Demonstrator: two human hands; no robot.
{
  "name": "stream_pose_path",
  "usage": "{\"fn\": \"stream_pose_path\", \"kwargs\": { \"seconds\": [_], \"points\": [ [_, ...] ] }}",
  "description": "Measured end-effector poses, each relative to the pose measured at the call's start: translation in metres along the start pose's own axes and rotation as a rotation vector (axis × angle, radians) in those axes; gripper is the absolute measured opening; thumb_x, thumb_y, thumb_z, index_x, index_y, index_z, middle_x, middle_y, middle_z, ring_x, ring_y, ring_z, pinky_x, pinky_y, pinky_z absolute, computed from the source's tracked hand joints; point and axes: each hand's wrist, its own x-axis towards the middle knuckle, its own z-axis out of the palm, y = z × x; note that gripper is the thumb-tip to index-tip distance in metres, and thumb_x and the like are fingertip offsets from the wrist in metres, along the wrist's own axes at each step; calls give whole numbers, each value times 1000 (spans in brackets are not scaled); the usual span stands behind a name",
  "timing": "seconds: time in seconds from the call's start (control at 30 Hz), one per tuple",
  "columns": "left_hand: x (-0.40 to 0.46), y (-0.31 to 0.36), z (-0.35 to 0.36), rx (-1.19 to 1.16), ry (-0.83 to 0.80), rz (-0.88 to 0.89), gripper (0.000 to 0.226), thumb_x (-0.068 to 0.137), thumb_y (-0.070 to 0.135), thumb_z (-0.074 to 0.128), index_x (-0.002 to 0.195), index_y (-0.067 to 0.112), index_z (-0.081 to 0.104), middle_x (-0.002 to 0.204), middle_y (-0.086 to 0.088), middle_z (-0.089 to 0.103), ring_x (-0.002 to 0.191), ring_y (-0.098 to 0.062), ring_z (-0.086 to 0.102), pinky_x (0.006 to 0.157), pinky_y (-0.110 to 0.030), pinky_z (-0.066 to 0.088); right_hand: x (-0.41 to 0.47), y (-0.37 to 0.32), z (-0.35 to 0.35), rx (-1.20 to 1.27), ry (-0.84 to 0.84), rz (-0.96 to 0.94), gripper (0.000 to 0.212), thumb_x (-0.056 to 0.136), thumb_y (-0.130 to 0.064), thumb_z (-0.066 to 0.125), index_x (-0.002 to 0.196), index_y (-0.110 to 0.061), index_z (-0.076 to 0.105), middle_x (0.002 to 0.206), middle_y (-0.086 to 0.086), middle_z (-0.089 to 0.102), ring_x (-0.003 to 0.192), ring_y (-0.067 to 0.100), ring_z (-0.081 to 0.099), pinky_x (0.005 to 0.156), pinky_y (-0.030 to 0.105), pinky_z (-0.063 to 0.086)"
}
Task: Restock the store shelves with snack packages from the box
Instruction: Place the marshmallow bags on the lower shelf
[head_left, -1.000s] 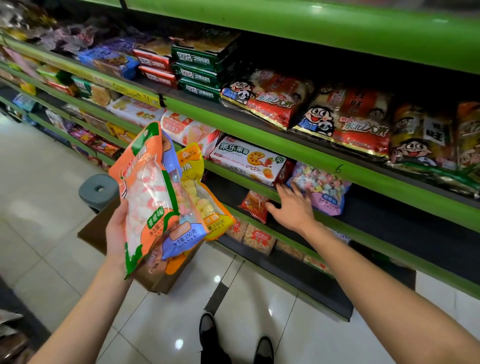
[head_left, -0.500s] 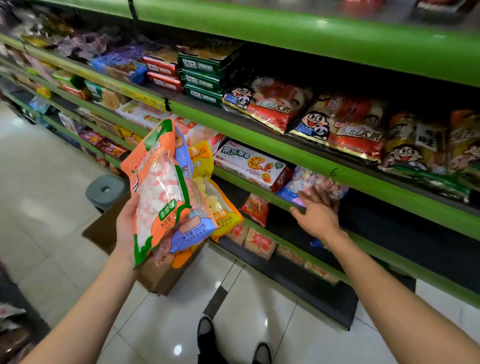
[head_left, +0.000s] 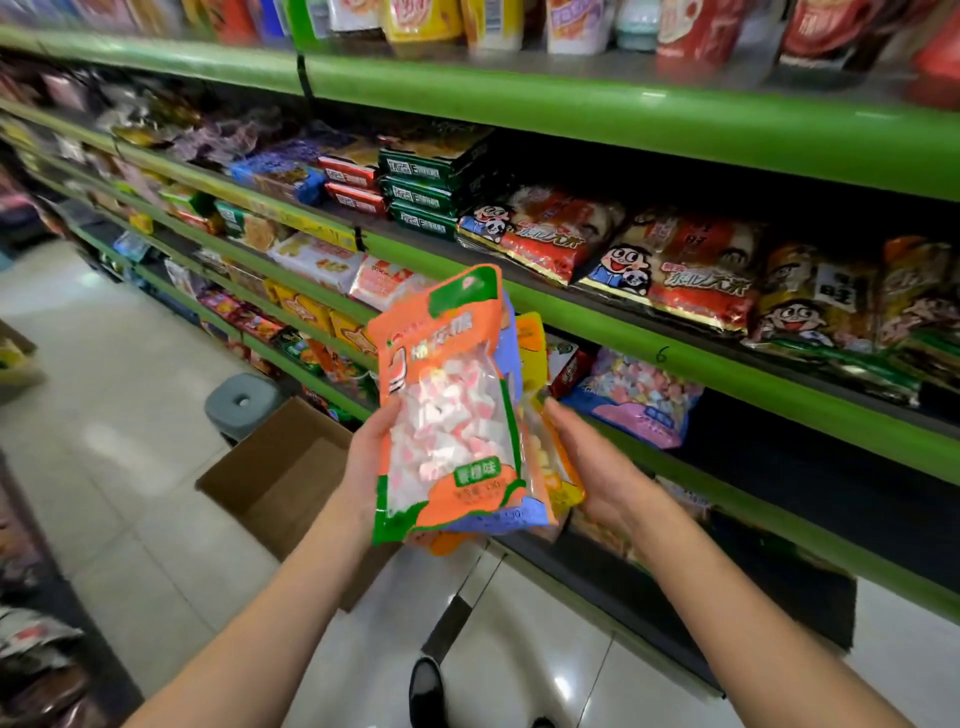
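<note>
Shelves (head_left: 675, 332) with green front edges run down the right of a store aisle, packed with snack bags and boxes. Pale glossy floor tiles (head_left: 104, 415) reflect ceiling lights. An open cardboard box (head_left: 291, 467) sits on the floor beside a grey stool (head_left: 241, 402). Both hands hold a fanned stack of snack packages (head_left: 447, 415) in front of the shelves: the left hand (head_left: 366, 457) grips its left edge, the right hand (head_left: 587, 462) curls round the rear bags
</note>
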Motion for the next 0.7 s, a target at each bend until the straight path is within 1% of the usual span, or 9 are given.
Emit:
{"fn": "stream_pose_path", "kwargs": {
  "seconds": [0.07, 0.13, 0.2, 0.27, 0.33, 0.4, 0.53, 0.63, 0.7],
  "points": [
    [-4, -5, 7, 34, -27, -48, 51, 90, 41, 58, 128, 8, 68, 131, -20, 65, 116, -39, 66, 88, -50, 57, -9, 1, 3, -69, 15, -51, 34, 102, -28, 52, 130, -12, 61, 114, 3, 75, 101, 18, 72, 76, 27, 59],
    [-8, -8, 9, 62, -44, -95, 54, 88, 41, 63, 131, 9, 66, 135, -21, 63, 119, -41, 63, 92, -54, 54, -17, 7, -3, -167, 51, -101, 29, 103, -20, 52, 129, -12, 61, 114, 1, 75, 104, 18, 71, 80, 26, 58],
    [-11, -11, 7, 89, -20, -119, 65, 81, 40, 69, 138, 10, 60, 139, -21, 60, 122, -42, 61, 100, -55, 48, -26, 10, -6, -220, 56, -139, 23, 104, -19, 50, 120, -15, 65, 104, -3, 77, 90, 10, 73, 69, 19, 55],
    [-14, -13, 7, 108, -14, -120, 70, 77, 39, 72, 139, 10, 58, 139, -22, 59, 122, -42, 61, 101, -55, 46, -33, 12, -6, -216, 93, -149, 25, 104, -30, 49, 112, -18, 69, 90, -4, 78, 74, 7, 72, 59, 18, 54],
    [-20, -12, 11, 115, -20, -122, 70, 71, 38, 80, 133, 10, 65, 139, -22, 59, 123, -43, 60, 101, -56, 47, -38, 13, -5, -168, 113, -150, 32, 102, -40, 47, 111, -21, 71, 101, 4, 77, 86, 18, 74, 66, 29, 60],
    [-26, -8, 12, 133, 13, -131, 68, 66, 38, 85, 127, 12, 69, 137, -21, 61, 124, -43, 59, 100, -56, 48, -41, 12, -7, -108, 112, -188, 34, 101, -42, 47, 114, -22, 70, 111, 9, 75, 98, 25, 73, 77, 36, 61],
    [-31, 11, 7, 161, 112, -122, 55, 79, 38, 68, 127, 11, 69, 132, -22, 64, 115, -43, 65, 90, -54, 54, -47, 3, -21, -10, 140, -236, 33, 100, -33, 46, 116, -13, 67, 105, 5, 77, 91, 17, 75, 67, 25, 59],
    [-35, 29, -5, 225, 155, -86, 58, 82, 35, 64, 134, 11, 59, 133, -22, 64, 119, -45, 62, 100, -57, 48, -56, -3, -36, 74, 121, -241, 31, 98, -31, 49, 105, -13, 73, 100, 4, 78, 87, 16, 76, 60, 24, 58],
    [-39, 40, -16, 259, 154, -71, 59, 83, 32, 62, 138, 11, 56, 134, -23, 62, 121, -46, 60, 103, -59, 45, -63, -6, -46, 102, 123, -257, 36, 92, -34, 53, 114, -12, 70, 110, 10, 75, 95, 23, 74, 65, 29, 60]
  ]
}}
